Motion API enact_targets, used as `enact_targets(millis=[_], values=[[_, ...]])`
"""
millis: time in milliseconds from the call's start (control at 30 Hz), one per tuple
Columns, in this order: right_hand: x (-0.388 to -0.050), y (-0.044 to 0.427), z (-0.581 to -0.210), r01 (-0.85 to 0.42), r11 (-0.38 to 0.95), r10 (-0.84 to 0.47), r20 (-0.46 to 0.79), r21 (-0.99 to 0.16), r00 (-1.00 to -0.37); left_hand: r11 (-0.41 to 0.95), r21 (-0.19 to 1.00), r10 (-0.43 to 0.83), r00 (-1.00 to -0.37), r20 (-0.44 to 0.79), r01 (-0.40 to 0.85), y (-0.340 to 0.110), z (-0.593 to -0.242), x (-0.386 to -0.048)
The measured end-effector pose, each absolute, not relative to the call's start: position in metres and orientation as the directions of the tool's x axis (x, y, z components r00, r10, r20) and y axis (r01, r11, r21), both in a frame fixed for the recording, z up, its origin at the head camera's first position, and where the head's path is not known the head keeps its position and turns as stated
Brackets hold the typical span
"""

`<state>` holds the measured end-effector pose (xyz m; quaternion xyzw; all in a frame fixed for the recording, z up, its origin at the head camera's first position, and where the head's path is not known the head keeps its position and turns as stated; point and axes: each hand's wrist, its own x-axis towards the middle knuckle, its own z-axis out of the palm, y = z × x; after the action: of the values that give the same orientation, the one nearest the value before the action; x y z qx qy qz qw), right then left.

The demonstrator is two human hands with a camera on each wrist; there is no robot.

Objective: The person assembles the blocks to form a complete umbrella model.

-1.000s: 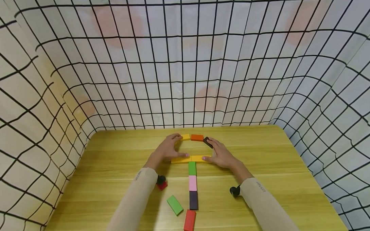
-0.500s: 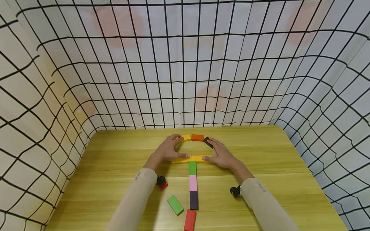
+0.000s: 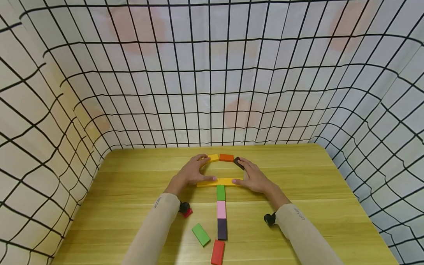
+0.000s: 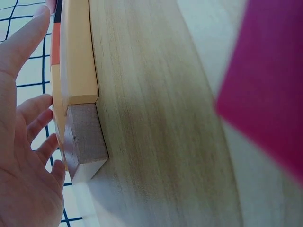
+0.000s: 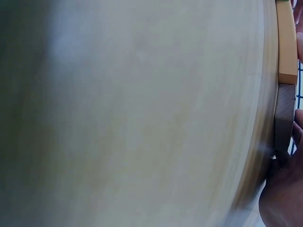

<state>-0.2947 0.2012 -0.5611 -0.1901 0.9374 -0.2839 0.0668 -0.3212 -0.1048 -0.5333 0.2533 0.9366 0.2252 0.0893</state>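
We saw a person's two hands reaching over coloured blocks on a wooden table [image 3: 307, 238]. Across the middle, a left yellow block [image 3: 206, 184] and a right yellow block [image 3: 225, 182] met end to end. Beyond them curved a far yellow block [image 3: 214, 158], an orange block [image 3: 226, 158] and a dark block [image 3: 238, 163]. The left hand [image 3: 190, 172] was spread, gripping nothing: its thumb lay over the left yellow block, its fingertips at the far yellow block. The right hand [image 3: 254, 179] was spread too, thumb on the right yellow block, fingers against the dark block. From the yellow seam, a green block [image 3: 220, 192], a pink block [image 3: 221, 209] and a purple block [image 3: 222, 229] ran toward the person, ending at an angled red block [image 3: 217, 252]. A loose green block [image 3: 200, 235] lay to the left. We judged the blocks light, stiff and hard to break, their smooth faces apt to slide at a nudge. We would have pinched each by its long sides.
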Motion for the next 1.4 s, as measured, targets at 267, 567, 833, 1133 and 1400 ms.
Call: enact_targets(millis=[267, 567, 833, 1133, 1400], values=[[-0.295, 0.202, -0.560, -0.319, 0.765, -0.394, -0.015, -0.559, -0.919, 0.769, 0.475, 0.510, -0.858, -0.054, 0.427, -0.104, -0.534, -0.322], [-0.297, 0.201, -0.563, -0.321, 0.775, -0.392, -0.016, -0.545, -0.920, 0.793, 0.460, 0.463, -0.886, -0.032, 0.398, -0.111, -0.534, -0.311], [-0.295, 0.199, -0.563, -0.311, 0.783, -0.388, -0.033, -0.539, -0.921, 0.824, 0.460, 0.371, -0.929, 0.002, 0.331, -0.127, -0.533, -0.293], [-0.293, 0.200, -0.559, -0.305, 0.779, -0.384, -0.033, -0.548, -0.923, 0.827, 0.480, 0.341, -0.940, -0.016, 0.292, -0.134, -0.534, -0.280], [-0.293, 0.201, -0.559, -0.312, 0.771, -0.391, -0.026, -0.554, -0.920, 0.840, 0.455, 0.349, -0.937, -0.033, 0.297, -0.133, -0.537, -0.279]])
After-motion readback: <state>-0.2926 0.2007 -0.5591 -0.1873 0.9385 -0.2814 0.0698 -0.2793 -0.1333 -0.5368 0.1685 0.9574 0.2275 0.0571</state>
